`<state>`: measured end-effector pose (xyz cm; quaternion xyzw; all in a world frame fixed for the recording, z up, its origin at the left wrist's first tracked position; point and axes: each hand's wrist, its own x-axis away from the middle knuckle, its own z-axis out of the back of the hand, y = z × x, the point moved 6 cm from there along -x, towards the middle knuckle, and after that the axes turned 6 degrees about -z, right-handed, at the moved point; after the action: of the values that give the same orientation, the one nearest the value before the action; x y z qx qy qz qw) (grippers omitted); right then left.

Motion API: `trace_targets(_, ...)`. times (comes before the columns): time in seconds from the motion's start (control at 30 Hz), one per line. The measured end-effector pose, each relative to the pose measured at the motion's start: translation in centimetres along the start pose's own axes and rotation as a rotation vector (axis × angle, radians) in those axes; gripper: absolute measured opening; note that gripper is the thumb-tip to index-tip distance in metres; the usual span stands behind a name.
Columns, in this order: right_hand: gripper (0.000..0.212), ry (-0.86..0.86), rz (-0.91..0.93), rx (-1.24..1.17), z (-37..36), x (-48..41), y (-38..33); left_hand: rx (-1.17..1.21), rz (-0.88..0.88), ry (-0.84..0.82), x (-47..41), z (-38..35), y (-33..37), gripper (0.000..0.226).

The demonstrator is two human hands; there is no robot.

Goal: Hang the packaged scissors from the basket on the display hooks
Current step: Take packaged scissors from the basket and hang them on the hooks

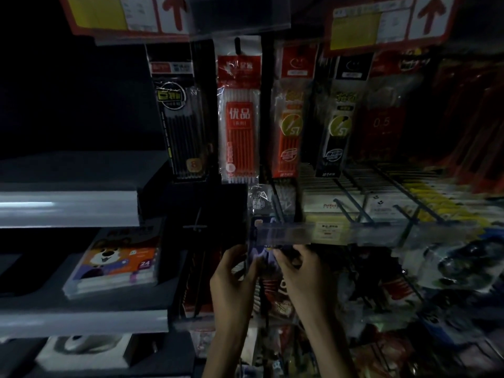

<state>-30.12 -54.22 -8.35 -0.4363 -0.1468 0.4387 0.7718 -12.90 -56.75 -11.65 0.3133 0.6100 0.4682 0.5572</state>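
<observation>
Head view of a dim shop fixture. Your left hand (234, 271) and right hand (298, 270) meet at centre frame, just beneath a clear price rail (362, 233) that carries a yellow label (327, 231).

Between the hands is a flat package (261, 257) with a purplish face. It stands roughly upright, and its upper end rises behind the left end of the rail. The contents are too dark and blurred to identify as scissors.

State of the grip: the left fingers curl round the package's left edge, and the right fingers and thumb curl onto its right edge, so both grips are clamped on the package. You cannot tell from this view whether the package's top sits on a peg.

Above the rail, four long packs hang side by side:
- a black refill pack (180, 118);
- a red refill pack (240, 124), which hangs from a dark hook (237, 47) passing through its header;
- an orange pack (289, 124);
- a black-and-yellow pack (338, 124).

Two price signs with red arrows (174, 12) (433, 15) sit along the top edge.

Right of the hands, behind the rail, wire dividers (354, 205) separate rows of small boxes. At left, a white shelf edge (68, 208) lies above a lower shelf holding a box with a cartoon dog (117, 261) marked "24". The goods below and to the right of your forearms are blurred and cannot be identified.
</observation>
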Motion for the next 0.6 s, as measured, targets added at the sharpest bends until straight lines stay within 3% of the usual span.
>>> trace_targets(0.1,0.034,-0.022,-0.013,-0.023,-0.1,0.0,0.2,-0.024,0.004,-0.014,-0.1,0.0,-0.4,0.032)
trace_targets(0.4,0.044,-0.014,-0.049,-0.068,0.9,0.5,1.1,-0.055,0.005,-0.07,0.2,0.0,-0.7,0.042)
trace_targets(0.6,0.032,0.213,-0.07,-0.161,4.4,2.0,1.6,-0.151,-0.054,-0.116,1.3,0.8,-0.2,0.053)
